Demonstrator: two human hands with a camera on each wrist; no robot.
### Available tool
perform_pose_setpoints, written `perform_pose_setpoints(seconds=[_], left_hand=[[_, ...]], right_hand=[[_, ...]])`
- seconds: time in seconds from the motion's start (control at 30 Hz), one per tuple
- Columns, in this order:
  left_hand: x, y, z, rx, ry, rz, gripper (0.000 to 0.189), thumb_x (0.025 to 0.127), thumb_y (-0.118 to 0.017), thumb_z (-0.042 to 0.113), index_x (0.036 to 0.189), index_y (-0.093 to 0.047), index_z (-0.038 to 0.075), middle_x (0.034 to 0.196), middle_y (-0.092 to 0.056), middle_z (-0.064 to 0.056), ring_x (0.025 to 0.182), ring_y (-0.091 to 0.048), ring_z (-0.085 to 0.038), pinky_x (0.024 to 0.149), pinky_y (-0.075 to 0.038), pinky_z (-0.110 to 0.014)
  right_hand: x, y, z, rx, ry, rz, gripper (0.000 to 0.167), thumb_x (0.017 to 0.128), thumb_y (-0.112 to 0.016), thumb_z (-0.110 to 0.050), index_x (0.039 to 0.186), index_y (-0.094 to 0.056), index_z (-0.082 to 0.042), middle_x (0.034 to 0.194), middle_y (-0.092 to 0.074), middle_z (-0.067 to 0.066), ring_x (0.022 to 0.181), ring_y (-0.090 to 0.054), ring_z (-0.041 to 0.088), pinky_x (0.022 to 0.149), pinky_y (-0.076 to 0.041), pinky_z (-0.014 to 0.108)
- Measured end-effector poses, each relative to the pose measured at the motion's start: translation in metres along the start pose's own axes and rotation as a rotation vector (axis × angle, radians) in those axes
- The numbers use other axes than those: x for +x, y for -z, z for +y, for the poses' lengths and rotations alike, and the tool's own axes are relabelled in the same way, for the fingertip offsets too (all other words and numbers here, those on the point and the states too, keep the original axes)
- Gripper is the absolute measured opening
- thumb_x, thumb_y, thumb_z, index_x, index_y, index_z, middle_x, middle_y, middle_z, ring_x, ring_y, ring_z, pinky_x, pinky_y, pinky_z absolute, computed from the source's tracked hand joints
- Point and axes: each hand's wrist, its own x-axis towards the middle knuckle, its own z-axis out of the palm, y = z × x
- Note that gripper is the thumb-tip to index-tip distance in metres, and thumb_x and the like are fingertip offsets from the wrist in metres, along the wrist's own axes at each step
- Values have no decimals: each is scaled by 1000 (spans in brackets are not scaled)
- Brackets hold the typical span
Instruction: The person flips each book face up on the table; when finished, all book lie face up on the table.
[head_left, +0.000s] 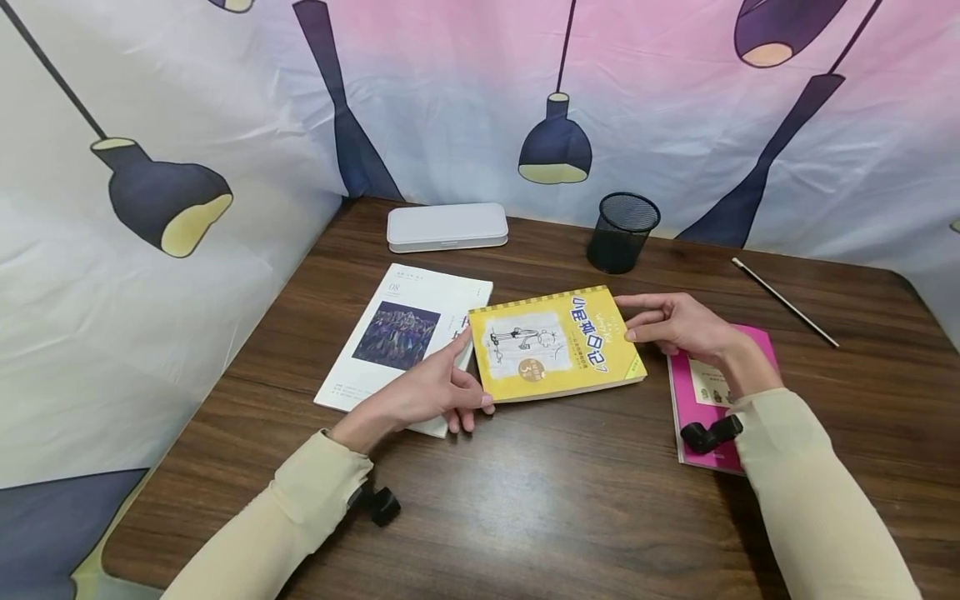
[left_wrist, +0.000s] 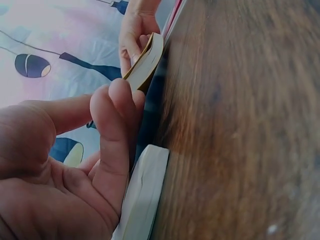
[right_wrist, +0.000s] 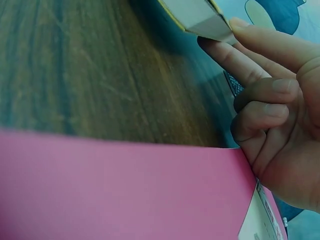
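A yellow book (head_left: pixel 558 346) with a cartoon drawing on its cover is held between both hands, slightly off the table at its near side. My left hand (head_left: pixel 427 387) grips its left edge, with the thumb at the near left corner. On the right edge, my right hand (head_left: pixel 690 329) pinches the book between thumb and fingers; the right wrist view shows the book's corner (right_wrist: pixel 207 22) at the fingertips. Under the left hand lies a white book (head_left: pixel 367 367) with a dark picture. A pink book (head_left: pixel 686 392) lies beneath the right hand and wrist, partly hidden.
Along the back of the brown wooden table (head_left: pixel 517 500) stand a white case (head_left: pixel 447 227) and a black mesh pen holder (head_left: pixel 622 233). A thin stick-like pen (head_left: pixel 783 300) lies at the right. Printed cloth (head_left: pixel 450 108) hangs behind the table.
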Motion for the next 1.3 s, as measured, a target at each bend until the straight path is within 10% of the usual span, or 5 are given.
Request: perform_pose_setpoints(seconds=[0.9, 1.3], left_hand=[[-1, -2, 4, 86, 47, 102, 104, 100, -71, 7, 171, 5, 17, 81, -74, -12, 52, -64, -15, 49, -57, -32], [-4, 24, 11, 289, 23, 185, 85, 99, -74, 14, 167, -25, 3, 88, -73, -13, 56, -64, -14, 54, -56, -29]], right_hand=[[6, -1, -10, -198, -28, -83, 81, 94, -80, -16, 164, -40, -16, 101, -71, 8, 58, -43, 15, 52, -36, 25], [1, -5, -21, -272, -7, 18, 80, 95, -80, -22, 164, -40, -18, 98, -68, 13, 54, -42, 16, 51, -38, 28]])
